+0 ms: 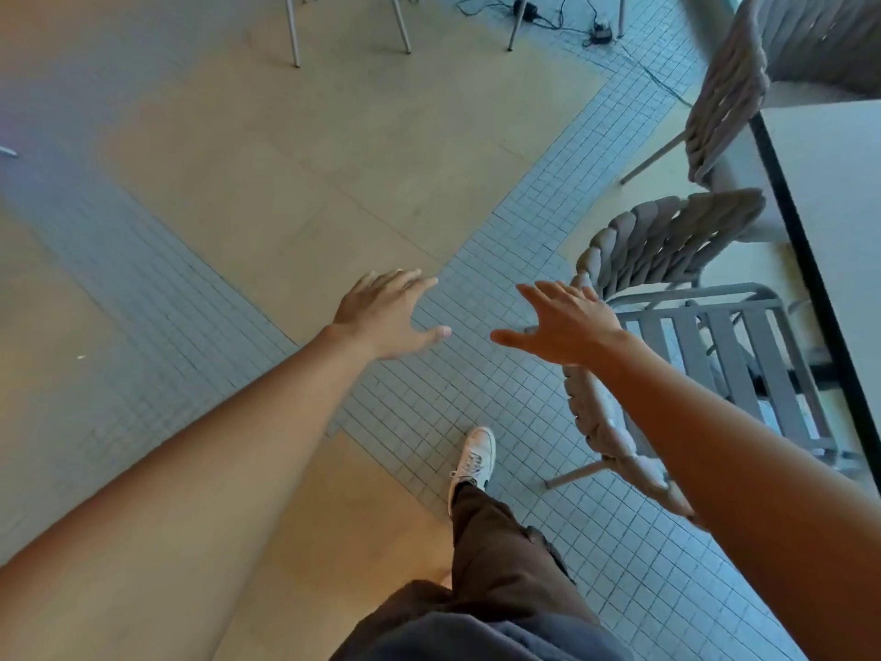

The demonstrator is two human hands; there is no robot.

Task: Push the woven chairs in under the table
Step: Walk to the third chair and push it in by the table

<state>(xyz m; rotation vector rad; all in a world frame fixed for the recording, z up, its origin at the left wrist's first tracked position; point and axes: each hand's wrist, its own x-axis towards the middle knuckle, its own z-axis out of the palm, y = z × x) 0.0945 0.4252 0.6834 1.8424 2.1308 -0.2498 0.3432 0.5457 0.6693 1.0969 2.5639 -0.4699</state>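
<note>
A woven chair (667, 240) with a grey slatted seat stands at the right, its seat partly under the pale table (844, 193) with a dark edge. A second woven chair (729, 97) stands farther back against the same table. My right hand (567, 326) hovers open just left of the near chair's curved woven back, and whether the fingers touch it I cannot tell. My left hand (388, 314) is open over the tiled floor, apart from both chairs and holding nothing.
Metal legs of other furniture (400, 26) stand at the top, with black cables and a power adapter (596, 33) on the floor beyond. My white shoe (474, 458) is on the grey mosaic tiles. Tan floor spreads to the left.
</note>
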